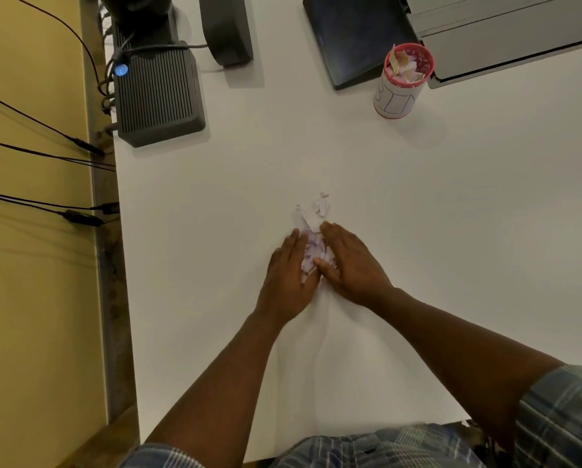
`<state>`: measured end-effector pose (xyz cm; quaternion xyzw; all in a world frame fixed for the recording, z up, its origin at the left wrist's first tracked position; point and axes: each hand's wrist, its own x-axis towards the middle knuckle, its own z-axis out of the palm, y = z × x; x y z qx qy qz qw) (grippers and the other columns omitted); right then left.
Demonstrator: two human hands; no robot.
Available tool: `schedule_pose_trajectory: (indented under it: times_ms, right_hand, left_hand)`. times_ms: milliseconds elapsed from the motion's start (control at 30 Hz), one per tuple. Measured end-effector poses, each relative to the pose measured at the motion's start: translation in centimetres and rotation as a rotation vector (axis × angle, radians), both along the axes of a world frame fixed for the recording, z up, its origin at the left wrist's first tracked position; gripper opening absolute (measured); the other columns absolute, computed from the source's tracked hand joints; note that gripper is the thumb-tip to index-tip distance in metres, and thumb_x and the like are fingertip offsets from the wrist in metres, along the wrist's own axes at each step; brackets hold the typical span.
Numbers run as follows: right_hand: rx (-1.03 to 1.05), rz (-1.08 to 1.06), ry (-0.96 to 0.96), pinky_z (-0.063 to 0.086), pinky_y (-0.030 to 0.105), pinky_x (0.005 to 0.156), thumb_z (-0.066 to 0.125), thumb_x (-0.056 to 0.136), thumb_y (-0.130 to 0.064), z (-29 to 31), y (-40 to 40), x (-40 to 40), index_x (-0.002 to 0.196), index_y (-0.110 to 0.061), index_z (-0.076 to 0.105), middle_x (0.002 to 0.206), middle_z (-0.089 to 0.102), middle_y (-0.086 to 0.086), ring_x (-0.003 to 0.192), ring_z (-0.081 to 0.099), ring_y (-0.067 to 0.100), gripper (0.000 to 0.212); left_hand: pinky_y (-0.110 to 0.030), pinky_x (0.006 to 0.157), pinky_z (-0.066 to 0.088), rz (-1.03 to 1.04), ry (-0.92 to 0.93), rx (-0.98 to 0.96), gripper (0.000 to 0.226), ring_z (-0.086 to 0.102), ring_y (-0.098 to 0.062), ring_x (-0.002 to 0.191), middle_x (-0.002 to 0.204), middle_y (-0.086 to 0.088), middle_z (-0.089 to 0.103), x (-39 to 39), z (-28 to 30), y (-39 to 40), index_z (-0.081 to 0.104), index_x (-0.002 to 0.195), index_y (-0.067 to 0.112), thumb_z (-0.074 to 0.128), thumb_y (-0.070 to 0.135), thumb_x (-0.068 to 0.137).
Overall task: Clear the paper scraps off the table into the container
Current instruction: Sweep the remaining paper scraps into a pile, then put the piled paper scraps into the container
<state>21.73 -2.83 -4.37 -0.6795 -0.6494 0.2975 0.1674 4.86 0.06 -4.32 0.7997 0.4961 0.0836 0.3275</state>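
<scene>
A small heap of white and pale purple paper scraps point(313, 246) lies in the middle of the white table point(451, 231). My left hand point(288, 275) and my right hand point(348, 265) lie flat on either side of the heap, palms turned inward, pressing it between them. A few loose scraps point(321, 206) sit just beyond my fingertips. The container point(402, 82), a white cylinder with a red rim and handwriting on its side, stands at the far right of centre and holds crumpled paper.
A dark ribbed box point(158, 92) with a blue light and cables sits at the far left. A dark stand point(227, 28), a black tablet point(347, 38) and a grey device point(506, 38) line the far edge. The table's left edge borders a yellow wall.
</scene>
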Motion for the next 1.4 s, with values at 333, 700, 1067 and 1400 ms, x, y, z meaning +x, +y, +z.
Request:
schedule_pose_trajectory:
  times_ms: [333,700,1067,1400]
  right_hand:
    - [-0.142,-0.416,-0.085,0.045,0.035,0.090,0.062,0.075,-0.066,1.3,-6.7,4.6,0.146,-0.016,0.025,0.137,0.036,0.005,0.123,0.040,0.022,0.095]
    - [-0.172,-0.196,-0.022,0.043,0.042,0.098,0.065,0.084,-0.047,2.2,-1.8,0.9,0.149,-0.022,0.019,0.149,0.027,0.007,0.132,0.032,0.026,0.083]
    - [0.010,0.136,-0.253,0.051,0.034,0.064,0.059,0.088,-0.008,2.3,0.3,1.9,0.111,-0.012,0.064,0.099,0.063,0.011,0.088,0.060,0.029,0.024]
    - [0.096,-0.113,0.045,0.047,0.023,0.073,0.067,0.084,-0.006,5.1,1.5,5.3,0.104,-0.012,0.073,0.095,0.074,0.008,0.083,0.069,0.025,0.022]
  left_hand:
    - [-0.033,0.098,0.043,0.470,0.204,-0.204,0.087,0.042,-0.023,0.126,0.138,-0.003,0.032,-7.7,2.3,-5.8,0.022,0.148,0.020,0.071,0.042,0.079]
    - [-0.031,0.091,0.052,0.443,-0.007,-0.234,0.090,0.053,-0.022,0.109,0.125,-0.007,0.036,0.3,2.3,-3.3,0.029,0.144,0.022,0.080,0.034,0.071]
    - [-0.028,0.062,0.046,0.274,0.025,0.044,0.014,0.062,-0.025,0.076,0.084,-0.012,0.065,3.0,2.5,0.4,0.071,0.086,0.006,0.061,0.015,0.088]
    - [-0.003,0.061,0.046,0.497,-0.195,-0.084,0.013,0.062,-0.001,0.066,0.084,0.004,0.070,2.1,6.6,3.0,0.074,0.092,0.010,0.074,0.014,0.080]
